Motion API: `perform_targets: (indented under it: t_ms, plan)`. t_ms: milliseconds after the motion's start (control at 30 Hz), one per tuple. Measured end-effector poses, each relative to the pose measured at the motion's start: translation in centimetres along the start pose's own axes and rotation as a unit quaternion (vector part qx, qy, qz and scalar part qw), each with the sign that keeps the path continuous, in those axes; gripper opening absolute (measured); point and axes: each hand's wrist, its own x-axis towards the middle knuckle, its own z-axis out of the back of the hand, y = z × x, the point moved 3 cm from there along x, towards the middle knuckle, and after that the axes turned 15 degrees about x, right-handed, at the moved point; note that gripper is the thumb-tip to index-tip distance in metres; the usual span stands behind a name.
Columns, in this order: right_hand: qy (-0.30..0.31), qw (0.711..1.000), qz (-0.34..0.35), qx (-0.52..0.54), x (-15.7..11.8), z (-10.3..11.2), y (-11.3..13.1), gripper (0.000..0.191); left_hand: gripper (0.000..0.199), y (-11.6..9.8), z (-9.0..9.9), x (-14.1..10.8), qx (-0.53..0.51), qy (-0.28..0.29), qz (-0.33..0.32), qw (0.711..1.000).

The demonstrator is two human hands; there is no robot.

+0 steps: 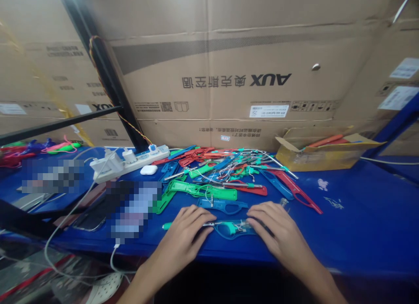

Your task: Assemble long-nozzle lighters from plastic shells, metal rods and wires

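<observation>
A blue lighter casing half (224, 235) lies near the table's front edge, with a green trigger (230, 227) and thin white wires in it. My left hand (189, 229) is closed over the metal tube (208, 224) at its left end; the tube's green tip (166, 226) sticks out past my knuckles. At the opposite end, my right hand (278, 225) grips the casing between thumb and fingers, which hide that part. Just beyond lies another blue casing half (225, 206), apart from both hands. A small clear part (283, 202) shows behind my right fingers.
Behind is a pile of red, green and blue casings, tubes and wires (225, 169). A yellow-taped carton (322, 160) stands back right. On the left are a white power strip (144, 158), an earphone case (149, 169), a phone (135, 210) and cables. Cardboard (209, 51) backs the table.
</observation>
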Motion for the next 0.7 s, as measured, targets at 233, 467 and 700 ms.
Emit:
perform_targets:
  t_ms: [233, 467, 700]
  plan:
    - [-0.011, 1.0, -0.008, -0.001, -0.1, 0.0, -0.2, 0.021, 0.017, 0.0, 0.0, 0.2, 0.011, -0.03, 0.01, 0.999]
    - [0.038, 0.998, -0.049, -0.021, -0.7, -0.7, -1.4, 0.03, 0.02, 0.4, -0.4, 0.0, 0.028, -0.046, 0.036, 0.998]
    - [0.105, 0.991, -0.084, -0.024, -0.6, -1.0, -1.6, 0.04, 0.022, 0.5, -0.7, -0.1, 0.017, -0.036, 0.043, 0.998]
